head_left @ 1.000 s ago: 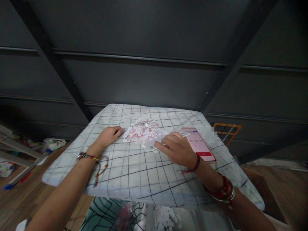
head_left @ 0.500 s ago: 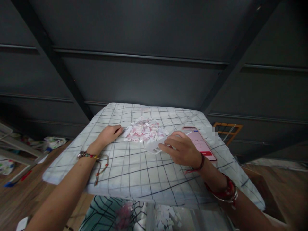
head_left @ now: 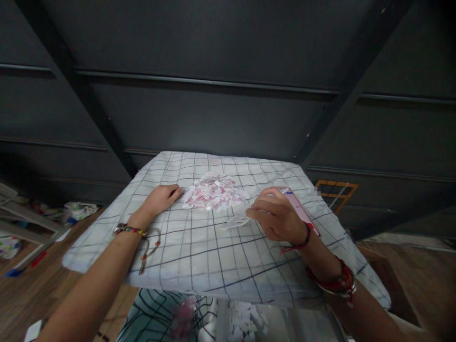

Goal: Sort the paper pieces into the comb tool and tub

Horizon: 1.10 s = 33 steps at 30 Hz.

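Currently the white slotted piece (head_left: 235, 221), thin and flat, sits in your right hand (head_left: 280, 217), fingers closed on its right end, the free end pointing left near the close right edge of the heap of paper scraps (head_left: 212, 192). Whether it touches the surface: cannot tell. Heap is low, white and pink, toward the middle of the check-patterned, cloth-covered counter (head_left: 199, 256). Your left hand (head_left: 160, 198) lies on the counter just beside the heap's left edge, fingers loosely curled; cannot tell if they hold anything. Phone (head_left: 301, 209), screen lit pink, lies partly hidden by your right hand. Below the counter's near edge: a container (head_left: 306, 323) with white scraps (head_left: 247, 320), green fabric (head_left: 146, 313) to its left. Beyond the counter, a dark panelled wall (head_left: 213, 118).
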Each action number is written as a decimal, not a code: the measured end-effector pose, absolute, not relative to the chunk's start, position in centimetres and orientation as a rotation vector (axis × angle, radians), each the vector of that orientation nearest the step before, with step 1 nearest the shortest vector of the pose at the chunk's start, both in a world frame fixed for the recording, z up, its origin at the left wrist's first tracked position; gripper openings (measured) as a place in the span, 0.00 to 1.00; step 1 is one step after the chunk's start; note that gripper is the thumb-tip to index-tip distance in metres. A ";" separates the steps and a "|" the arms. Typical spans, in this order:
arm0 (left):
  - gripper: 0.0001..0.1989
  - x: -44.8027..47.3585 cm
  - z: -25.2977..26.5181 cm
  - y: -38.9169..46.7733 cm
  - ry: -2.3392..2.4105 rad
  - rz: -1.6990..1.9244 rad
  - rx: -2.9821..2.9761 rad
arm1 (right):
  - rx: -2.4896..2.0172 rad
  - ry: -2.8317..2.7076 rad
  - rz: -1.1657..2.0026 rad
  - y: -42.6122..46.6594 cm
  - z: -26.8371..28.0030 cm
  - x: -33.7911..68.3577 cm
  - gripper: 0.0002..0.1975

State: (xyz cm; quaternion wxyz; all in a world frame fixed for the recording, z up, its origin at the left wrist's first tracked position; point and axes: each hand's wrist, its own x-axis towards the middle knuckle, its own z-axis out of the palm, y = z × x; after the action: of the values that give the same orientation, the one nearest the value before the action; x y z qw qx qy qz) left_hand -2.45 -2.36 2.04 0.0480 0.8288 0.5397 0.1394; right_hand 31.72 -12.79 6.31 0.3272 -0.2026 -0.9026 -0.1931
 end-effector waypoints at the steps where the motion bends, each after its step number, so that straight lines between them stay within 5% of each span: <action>1: 0.22 -2.4 2.1 -2.4 1.644 0.426 2.526 | -0.541 -2.356 -0.482 -12.7 6.4 32.0 0.13; 33: 0.21 -2.4 1.9 -2.3 1.632 0.410 2.530 | -0.601 -2.198 -0.415 -13.2 7.5 34.4 0.17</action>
State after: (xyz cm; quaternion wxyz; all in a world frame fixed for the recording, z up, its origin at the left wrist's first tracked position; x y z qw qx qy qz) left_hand -2.39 -2.28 1.88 0.0515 0.8317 0.5362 0.1347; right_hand 34.40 -13.16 7.54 0.4012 -0.2376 -0.8693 -0.1640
